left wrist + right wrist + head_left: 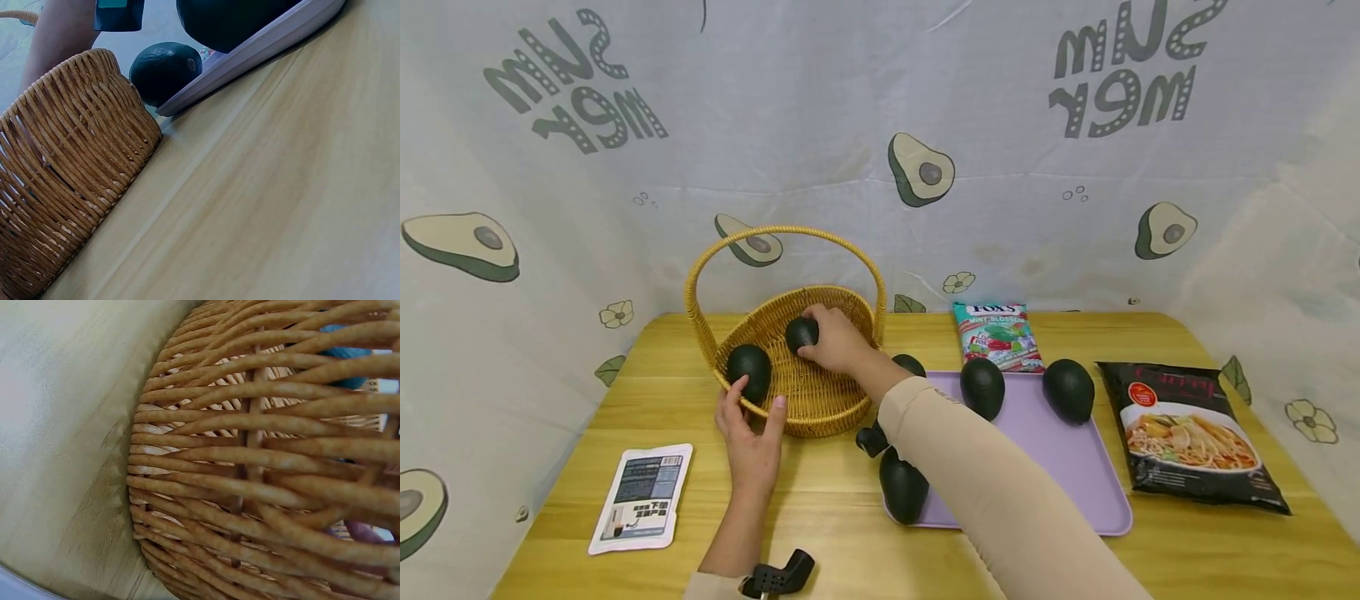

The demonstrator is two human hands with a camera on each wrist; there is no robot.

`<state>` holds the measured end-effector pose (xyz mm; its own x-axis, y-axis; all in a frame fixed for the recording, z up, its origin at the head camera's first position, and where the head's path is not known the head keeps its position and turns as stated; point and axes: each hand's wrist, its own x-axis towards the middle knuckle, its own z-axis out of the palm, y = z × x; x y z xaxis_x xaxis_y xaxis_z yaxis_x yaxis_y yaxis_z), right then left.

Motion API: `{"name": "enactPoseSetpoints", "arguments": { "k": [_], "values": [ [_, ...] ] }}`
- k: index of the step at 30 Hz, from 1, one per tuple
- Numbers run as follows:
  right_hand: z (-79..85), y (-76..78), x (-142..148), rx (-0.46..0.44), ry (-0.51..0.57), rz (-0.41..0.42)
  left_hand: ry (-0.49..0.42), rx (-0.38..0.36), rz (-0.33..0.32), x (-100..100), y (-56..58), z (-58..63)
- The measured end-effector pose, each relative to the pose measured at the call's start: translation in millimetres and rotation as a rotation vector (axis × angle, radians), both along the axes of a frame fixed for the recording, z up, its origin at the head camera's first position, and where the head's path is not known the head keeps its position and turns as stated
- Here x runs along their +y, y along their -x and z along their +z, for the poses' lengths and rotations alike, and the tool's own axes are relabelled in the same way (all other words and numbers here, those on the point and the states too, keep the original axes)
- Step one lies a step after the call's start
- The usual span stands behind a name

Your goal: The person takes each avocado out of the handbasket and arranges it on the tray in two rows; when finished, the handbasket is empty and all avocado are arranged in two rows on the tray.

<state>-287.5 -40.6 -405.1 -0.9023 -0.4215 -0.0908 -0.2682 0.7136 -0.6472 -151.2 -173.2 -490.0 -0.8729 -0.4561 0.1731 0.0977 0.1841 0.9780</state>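
My right hand (835, 342) reaches inside the yellow wicker basket (820, 423) and grips a dark green avocado (802, 334). Another avocado (749, 372) lies at the basket's left side. At the front-left rim, my left hand (751, 442) holds the basket, thumb and fingers at its edge. Wicker wall (75, 144) fills the left of the left wrist view and most of the right wrist view, where weave (250, 444) mostly hides the right hand. On the purple tray (1052, 467), several more avocados lie, including one avocado (902, 487) at its front-left corner.
Behind the tray lies a FOX'S candy bag (997, 337). A black noodle packet (1191, 437) lies right of the tray, and a white pouch (642, 498) sits at the left of the wooden table (827, 517). The basket's tall handle (786, 230) arches above the right hand.
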Motion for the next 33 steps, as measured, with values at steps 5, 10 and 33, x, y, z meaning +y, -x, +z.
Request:
{"name": "enactPoseSetpoints", "arguments": {
  "k": [5, 10, 33],
  "values": [
    [0.4, -2.2, 1, -0.013, -0.033, 0.02, -0.003, -0.002, -0.006, 1, -0.7, 0.9],
    [-1.8, -1.5, 4, -0.013, -0.051, 0.073, 0.004, -0.011, -0.003, 1, -1.2, 1.1],
    [38.3, -30.4, 23, 0.03, 0.027, 0.18, -0.008, -0.003, 0.0, 2, -5.7, 2.4]
  ]
}}
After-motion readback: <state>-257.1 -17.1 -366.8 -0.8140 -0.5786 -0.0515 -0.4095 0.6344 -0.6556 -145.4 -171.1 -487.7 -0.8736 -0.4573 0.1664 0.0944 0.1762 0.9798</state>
